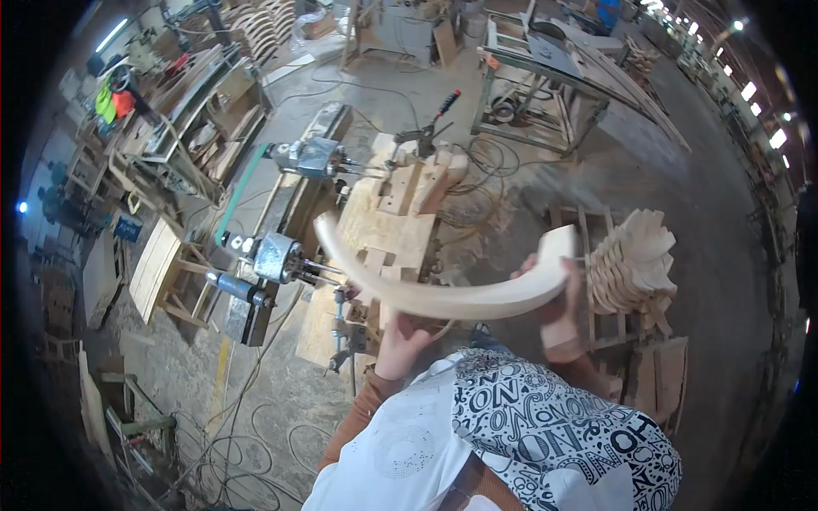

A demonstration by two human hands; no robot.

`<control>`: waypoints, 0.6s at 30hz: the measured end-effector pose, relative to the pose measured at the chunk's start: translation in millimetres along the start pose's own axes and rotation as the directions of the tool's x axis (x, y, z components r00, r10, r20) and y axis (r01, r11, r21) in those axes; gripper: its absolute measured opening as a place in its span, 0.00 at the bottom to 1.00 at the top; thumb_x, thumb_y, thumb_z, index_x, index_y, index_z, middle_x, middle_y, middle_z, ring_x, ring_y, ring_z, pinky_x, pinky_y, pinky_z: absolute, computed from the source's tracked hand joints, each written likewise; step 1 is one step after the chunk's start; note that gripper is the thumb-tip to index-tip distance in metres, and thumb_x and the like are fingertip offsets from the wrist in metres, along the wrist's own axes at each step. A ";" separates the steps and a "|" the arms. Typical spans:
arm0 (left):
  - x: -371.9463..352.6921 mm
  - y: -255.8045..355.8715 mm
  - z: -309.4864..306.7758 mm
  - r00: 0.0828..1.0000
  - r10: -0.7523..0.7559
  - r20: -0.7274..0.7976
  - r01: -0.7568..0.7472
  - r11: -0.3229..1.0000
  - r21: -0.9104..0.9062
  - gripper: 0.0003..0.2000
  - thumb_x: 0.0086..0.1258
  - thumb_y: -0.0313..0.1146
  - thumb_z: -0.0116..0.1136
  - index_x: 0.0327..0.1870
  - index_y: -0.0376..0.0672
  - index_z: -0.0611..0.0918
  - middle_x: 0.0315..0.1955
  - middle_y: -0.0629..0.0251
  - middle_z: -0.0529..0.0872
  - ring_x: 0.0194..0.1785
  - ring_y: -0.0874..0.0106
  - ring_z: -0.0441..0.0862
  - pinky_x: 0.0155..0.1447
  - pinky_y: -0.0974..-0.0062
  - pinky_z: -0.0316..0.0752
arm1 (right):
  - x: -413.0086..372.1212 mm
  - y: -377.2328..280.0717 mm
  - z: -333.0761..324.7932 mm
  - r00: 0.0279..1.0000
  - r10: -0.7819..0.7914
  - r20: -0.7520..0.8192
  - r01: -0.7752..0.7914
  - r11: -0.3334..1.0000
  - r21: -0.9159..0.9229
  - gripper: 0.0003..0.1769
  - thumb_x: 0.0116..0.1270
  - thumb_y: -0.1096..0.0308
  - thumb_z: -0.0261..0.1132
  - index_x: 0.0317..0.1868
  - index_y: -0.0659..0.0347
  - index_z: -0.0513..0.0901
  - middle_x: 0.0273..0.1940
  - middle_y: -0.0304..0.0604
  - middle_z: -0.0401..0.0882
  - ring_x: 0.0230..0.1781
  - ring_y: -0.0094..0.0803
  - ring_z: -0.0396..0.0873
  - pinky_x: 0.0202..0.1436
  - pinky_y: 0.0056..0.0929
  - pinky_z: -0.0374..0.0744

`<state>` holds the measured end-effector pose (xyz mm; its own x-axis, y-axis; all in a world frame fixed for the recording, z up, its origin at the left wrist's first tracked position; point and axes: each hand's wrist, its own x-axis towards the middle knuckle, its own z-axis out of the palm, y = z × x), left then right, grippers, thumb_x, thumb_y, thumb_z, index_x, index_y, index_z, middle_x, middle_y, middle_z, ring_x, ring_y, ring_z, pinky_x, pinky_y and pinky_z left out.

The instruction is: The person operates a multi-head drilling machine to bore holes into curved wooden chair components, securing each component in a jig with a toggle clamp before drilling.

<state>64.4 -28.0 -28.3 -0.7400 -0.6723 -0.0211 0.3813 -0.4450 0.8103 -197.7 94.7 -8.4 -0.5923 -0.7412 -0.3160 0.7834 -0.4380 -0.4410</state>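
A long curved piece of pale wood (452,300) is held in front of my body, its thin end up at the left and its thick squared end at the right. My right hand (558,298) is wrapped round the thick end, slightly blurred. Beneath the curve, at its left part, is my left hand (402,342); its fingers go behind the wood and are partly hidden. Just beyond the wood is a machine with a wooden bed (388,226), wooden blocks (400,189) and two drilling heads (277,258) at its left.
A stack of curved wooden pieces (630,264) rests on a wooden rack at the right. Cables (256,443) lie on the floor at the lower left. A metal-framed table (545,68) stands at the back right, and a curved panel (156,266) is at the left.
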 end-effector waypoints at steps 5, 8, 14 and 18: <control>-2.0 3.8 2.8 0.964 0.141 -0.226 -0.167 0.981 -0.100 0.45 0.62 0.48 0.71 0.73 0.38 0.57 0.60 0.52 0.76 0.62 0.60 0.76 0.67 0.60 0.71 | -6.0 57.7 -23.3 0.895 0.435 -0.098 -0.439 0.898 -0.025 0.27 0.68 0.47 0.56 0.57 0.60 0.68 0.44 0.51 0.78 0.39 0.45 0.80 0.52 0.54 0.79; -12.8 8.7 -14.2 0.878 0.166 -0.450 -0.213 0.975 -0.056 0.40 0.61 0.51 0.71 0.68 0.40 0.64 0.54 0.62 0.77 0.59 0.64 0.76 0.63 0.63 0.73 | -21.1 65.4 13.7 0.772 0.615 -0.159 -0.629 0.776 -0.052 0.25 0.73 0.50 0.54 0.58 0.62 0.71 0.45 0.50 0.79 0.40 0.43 0.82 0.53 0.45 0.82; -21.8 53.6 -4.3 0.705 0.599 -0.379 -0.694 0.693 -0.195 0.32 0.68 0.54 0.62 0.66 0.45 0.69 0.40 0.65 0.76 0.42 0.66 0.73 0.52 0.60 0.77 | 50.2 41.8 -20.5 0.530 0.848 -0.025 -0.567 0.332 -0.754 0.22 0.75 0.60 0.58 0.65 0.61 0.74 0.47 0.43 0.82 0.42 0.29 0.82 0.49 0.31 0.84; -45.0 50.4 22.9 0.595 0.644 -0.481 -0.776 0.616 -0.136 0.28 0.73 0.54 0.54 0.68 0.47 0.69 0.37 0.63 0.74 0.38 0.68 0.70 0.48 0.65 0.78 | 130.5 19.3 11.5 0.662 0.663 0.350 0.267 0.227 -0.936 0.12 0.67 0.70 0.66 0.49 0.65 0.85 0.36 0.40 0.86 0.34 0.20 0.80 0.39 0.23 0.78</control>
<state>104.2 -6.6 27.0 0.0714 -0.9710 0.2280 0.8843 0.1674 0.4358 -257.6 -16.3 -48.5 0.1928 -0.9590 -0.2076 -0.1570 0.1787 -0.9713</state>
